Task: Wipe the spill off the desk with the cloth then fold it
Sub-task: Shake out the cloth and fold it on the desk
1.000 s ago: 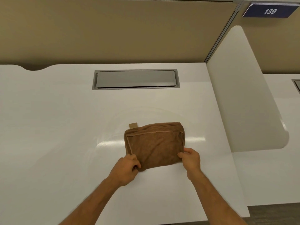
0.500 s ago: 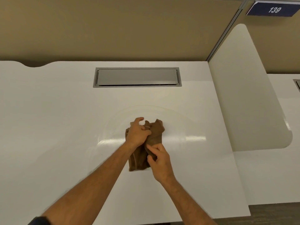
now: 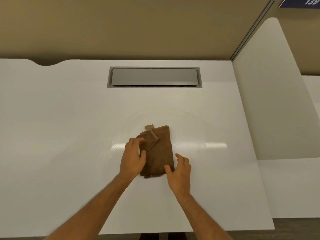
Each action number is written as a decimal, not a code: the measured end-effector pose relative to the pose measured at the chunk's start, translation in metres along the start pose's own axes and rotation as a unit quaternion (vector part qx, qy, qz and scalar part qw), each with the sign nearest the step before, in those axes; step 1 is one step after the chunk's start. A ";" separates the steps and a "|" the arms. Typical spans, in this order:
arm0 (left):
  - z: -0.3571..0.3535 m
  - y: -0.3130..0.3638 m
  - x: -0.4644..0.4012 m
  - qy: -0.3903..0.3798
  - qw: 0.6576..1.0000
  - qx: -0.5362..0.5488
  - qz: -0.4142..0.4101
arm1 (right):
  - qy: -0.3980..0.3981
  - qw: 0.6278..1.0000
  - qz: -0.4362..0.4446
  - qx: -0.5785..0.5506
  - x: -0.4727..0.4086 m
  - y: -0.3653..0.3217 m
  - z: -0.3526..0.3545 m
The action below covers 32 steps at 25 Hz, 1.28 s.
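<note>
Since the brown terry cloth [image 3: 159, 153] already lies as a narrow folded strip mid-desk toward the front edge of the white desk [image 3: 69, 135], with only faint wipe arcs beyond it, the task looks nearly finished, the left hand [image 3: 133, 160] resting loose-fingered on its left edge and the right hand [image 3: 180, 170] touching its near right corner, neither gripping.

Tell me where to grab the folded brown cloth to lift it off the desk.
Pinch the cloth at its long right edge, coming from the right, probably: that edge looks like a clean fold, while the upper left corner has a loose flap. The right hand is already beside it.
</note>
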<state>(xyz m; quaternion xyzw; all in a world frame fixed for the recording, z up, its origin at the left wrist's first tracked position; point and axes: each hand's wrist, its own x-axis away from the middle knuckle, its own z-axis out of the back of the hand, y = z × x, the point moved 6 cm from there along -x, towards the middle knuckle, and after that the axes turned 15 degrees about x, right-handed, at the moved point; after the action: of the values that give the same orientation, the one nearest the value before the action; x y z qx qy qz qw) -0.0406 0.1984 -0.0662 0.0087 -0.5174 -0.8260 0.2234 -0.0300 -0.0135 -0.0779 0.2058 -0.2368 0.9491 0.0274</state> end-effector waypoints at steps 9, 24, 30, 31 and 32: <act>-0.023 -0.026 0.021 -0.179 0.968 -0.150 -0.093 | -0.141 0.984 -0.065 -0.090 -0.010 0.024 -0.011; -0.013 -0.013 0.054 -0.115 0.985 -0.057 -0.114 | -0.278 0.764 -0.221 -0.539 0.012 -0.002 -0.005; 0.013 0.013 -0.026 -0.023 0.986 0.162 -0.011 | -0.236 0.706 -0.231 -0.626 -0.038 -0.047 0.024; 0.015 0.016 -0.038 -0.010 0.985 0.171 -0.004 | -0.218 0.723 -0.228 -0.615 -0.047 -0.051 0.027; 0.015 0.017 -0.047 -0.001 0.985 0.173 0.005 | -0.198 0.753 -0.220 -0.587 -0.054 -0.053 0.029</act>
<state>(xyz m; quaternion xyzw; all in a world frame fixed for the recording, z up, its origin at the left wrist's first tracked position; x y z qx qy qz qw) 0.0038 0.2224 -0.0546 0.0438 -0.6528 -0.7228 0.2224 0.0380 0.0230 -0.0534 0.3790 -0.6960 0.5293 0.3031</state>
